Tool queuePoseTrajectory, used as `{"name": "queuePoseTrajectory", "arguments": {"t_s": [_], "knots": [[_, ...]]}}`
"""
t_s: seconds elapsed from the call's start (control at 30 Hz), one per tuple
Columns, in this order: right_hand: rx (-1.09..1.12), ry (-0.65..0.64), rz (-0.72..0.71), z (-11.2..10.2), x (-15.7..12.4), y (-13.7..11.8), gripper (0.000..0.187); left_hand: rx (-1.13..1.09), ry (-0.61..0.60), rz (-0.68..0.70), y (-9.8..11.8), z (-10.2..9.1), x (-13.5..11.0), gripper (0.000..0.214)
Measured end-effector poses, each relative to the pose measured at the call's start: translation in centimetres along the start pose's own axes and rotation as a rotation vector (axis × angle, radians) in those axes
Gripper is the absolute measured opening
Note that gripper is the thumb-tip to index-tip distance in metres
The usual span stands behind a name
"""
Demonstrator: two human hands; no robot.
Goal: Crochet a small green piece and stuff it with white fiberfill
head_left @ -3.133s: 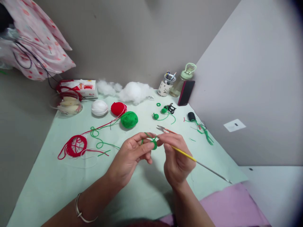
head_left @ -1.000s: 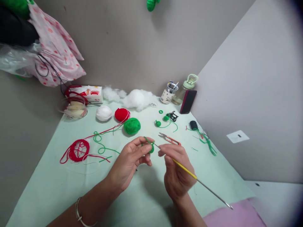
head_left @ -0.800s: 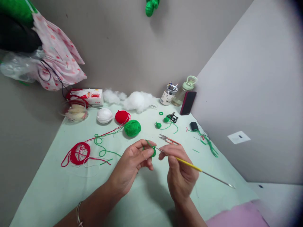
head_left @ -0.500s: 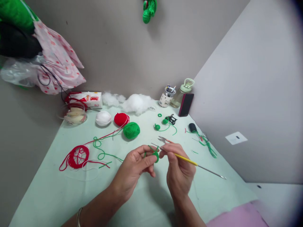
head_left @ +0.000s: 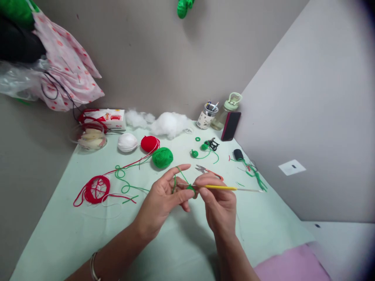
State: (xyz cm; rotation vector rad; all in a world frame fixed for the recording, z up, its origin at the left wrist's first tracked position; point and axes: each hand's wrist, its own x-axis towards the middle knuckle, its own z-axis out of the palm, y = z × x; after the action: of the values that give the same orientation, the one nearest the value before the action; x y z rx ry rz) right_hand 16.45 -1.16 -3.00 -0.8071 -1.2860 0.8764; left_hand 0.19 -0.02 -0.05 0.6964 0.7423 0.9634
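Observation:
My left hand pinches a small green crochet piece between thumb and fingers. Green yarn runs from the piece up over its raised index finger. In my right hand is a crochet hook with a yellow grip, held nearly level. Its hooked tip lies at the piece and the yarn; whether it has gone through a stitch I cannot tell. Thread snips with orange handles lie just beyond my right hand. A green yarn ball sits past my left hand.
Red yarn lies wound at left, near a red ball and a white ball. White stuffing, a pen cup, a bottle and a phone stand along the back. Small green crocheted pieces lie in front of them.
The hook has swung from slanting to nearly level, its tip now at the green piece. My left index finger has stretched out, drawing the yarn taut. The view has tipped slightly down.

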Motion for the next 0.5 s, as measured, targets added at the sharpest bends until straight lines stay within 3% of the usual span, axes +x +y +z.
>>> {"name": "queuePoseTrajectory", "arguments": {"t_s": [0.23,0.37,0.5], "knots": [[0.062,-0.034,0.098,-0.6,0.53,0.09,0.01,0.058,0.014,0.032,-0.26,0.08,0.09,0.062],[-0.064,-0.02,0.04,-0.14,0.31,0.01,0.015,0.065,0.03,0.071,-0.34,-0.13,0.15,0.055],[0.018,0.014,0.042,0.11,0.31,0.09,0.015,0.055,0.021,0.079,-0.27,-0.33,0.21,0.049]]}}
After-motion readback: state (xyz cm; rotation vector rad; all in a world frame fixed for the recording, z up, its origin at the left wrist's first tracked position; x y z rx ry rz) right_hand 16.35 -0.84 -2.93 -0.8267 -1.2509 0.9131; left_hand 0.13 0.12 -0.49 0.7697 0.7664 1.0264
